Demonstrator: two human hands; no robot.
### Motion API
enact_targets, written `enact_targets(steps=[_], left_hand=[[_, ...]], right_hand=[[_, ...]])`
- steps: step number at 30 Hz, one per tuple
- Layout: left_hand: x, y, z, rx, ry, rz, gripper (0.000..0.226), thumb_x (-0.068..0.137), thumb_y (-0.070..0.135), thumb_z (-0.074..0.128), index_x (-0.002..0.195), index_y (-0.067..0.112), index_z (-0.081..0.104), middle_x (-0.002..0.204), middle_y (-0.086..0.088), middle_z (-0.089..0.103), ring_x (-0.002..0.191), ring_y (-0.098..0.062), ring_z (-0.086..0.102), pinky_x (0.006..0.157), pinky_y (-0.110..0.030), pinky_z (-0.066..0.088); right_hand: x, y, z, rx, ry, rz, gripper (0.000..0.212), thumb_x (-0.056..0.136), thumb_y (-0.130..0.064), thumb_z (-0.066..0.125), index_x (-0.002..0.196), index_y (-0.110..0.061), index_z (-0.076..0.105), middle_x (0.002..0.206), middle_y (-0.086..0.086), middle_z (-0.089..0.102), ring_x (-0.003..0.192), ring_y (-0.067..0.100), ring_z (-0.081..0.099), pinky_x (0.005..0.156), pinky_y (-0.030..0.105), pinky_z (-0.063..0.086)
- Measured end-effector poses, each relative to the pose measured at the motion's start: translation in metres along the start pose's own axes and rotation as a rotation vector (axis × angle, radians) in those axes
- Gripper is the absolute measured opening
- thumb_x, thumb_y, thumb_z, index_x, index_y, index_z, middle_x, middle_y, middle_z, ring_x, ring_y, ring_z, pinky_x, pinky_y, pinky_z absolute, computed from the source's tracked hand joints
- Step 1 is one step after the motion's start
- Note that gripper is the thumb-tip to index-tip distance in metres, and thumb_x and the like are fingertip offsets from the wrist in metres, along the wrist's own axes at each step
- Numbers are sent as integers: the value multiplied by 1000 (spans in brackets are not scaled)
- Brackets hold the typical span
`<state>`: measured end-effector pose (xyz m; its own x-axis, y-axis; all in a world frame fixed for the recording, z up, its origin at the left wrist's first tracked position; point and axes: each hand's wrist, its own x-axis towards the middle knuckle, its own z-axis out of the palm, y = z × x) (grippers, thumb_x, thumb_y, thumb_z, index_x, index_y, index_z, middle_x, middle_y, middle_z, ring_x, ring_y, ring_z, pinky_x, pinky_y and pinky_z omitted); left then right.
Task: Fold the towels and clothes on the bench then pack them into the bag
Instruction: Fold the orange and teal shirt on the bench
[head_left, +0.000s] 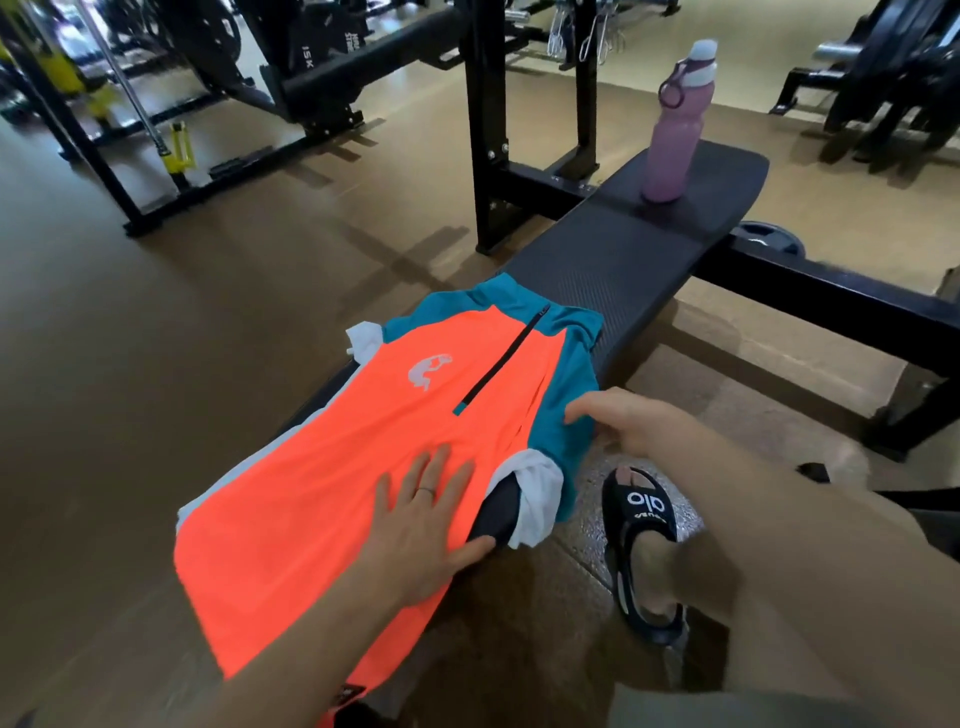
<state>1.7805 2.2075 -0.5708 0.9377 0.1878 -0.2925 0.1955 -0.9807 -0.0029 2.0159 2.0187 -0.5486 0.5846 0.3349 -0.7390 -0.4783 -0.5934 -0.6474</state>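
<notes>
An orange and teal zip-neck shirt (332, 467) lies spread along the black bench (623, 260), front side up, with white sleeve cuffs showing at both sides. My left hand (421, 525) presses flat on the orange front near the bench's right edge, fingers straight. My right hand (623, 421) touches the teal right sleeve (566, 415) that hangs over the bench edge, fingers relaxed. A light grey or white cloth (260, 457) peeks out beneath the shirt on the left. No bag is in view.
A pink water bottle (675, 130) stands upright at the far end of the bench. A foot in a black sandal (644, 545) is on the floor right of the bench. Black gym racks (483, 130) and machines surround the bench.
</notes>
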Motion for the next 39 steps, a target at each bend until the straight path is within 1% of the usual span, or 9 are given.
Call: enact_targets(steps=[4,11,14,18,26,31,34,36,39], left_hand=[[13,-14,1,-43,67,8,91,83,83,21,161,39,6,170,3,-2,157,-23,1,121,-60,13],[22,-18,-11,6,69,49,91,79,84,34,157,38,24,167,-7,19,152,-30,24,117,-60,28],[31,11,-29,39,283,106,87,67,78,51,132,22,46,136,-17,52,120,-38,56,99,-54,50],[42,83,-48,6,329,333,63,61,47,68,113,18,49,117,-7,52,101,-30,53,83,-42,51],[67,125,-16,144,385,255,45,70,17,75,100,21,41,100,-6,53,85,-25,54,66,-37,45],[61,133,-13,143,455,276,44,66,15,74,100,20,46,90,-3,56,74,-23,57,62,-35,45],[57,126,-11,211,521,214,50,74,15,54,123,17,49,99,-6,53,83,-26,52,69,-38,43],[59,119,-10,185,514,129,50,75,14,56,124,19,47,100,-8,51,83,-28,50,69,-40,43],[60,117,-9,176,468,126,38,70,13,73,100,21,50,92,-7,54,76,-29,53,62,-40,42]], right_hand=[[10,-5,-19,37,-103,-5,48,78,-3,68,125,-7,57,125,13,67,111,33,65,99,49,52],[12,-20,-60,-86,-127,-86,19,87,-3,62,106,-2,65,99,14,73,88,24,70,71,31,56],[15,-21,-54,-175,-273,-36,26,92,-2,60,119,-3,63,109,12,74,98,24,72,77,34,60],[15,-25,-46,-172,-452,31,44,88,-9,65,131,-9,58,120,11,72,110,27,70,99,44,53],[0,-21,-81,-123,-508,32,20,98,-7,54,116,-1,58,77,5,59,50,5,43,40,12,33],[-4,-17,-91,-108,-475,-44,44,94,-15,58,134,1,51,96,13,53,54,9,44,46,16,35],[-5,-11,-87,-249,-393,-128,45,84,-21,66,125,-5,61,110,12,72,89,25,71,85,32,56],[-7,-8,-81,-301,-359,-176,39,81,-16,62,118,-3,63,108,10,74,104,28,70,102,43,50],[-14,-7,-68,-173,-322,-245,17,80,-7,54,96,-8,57,84,8,64,74,20,62,82,40,51]])
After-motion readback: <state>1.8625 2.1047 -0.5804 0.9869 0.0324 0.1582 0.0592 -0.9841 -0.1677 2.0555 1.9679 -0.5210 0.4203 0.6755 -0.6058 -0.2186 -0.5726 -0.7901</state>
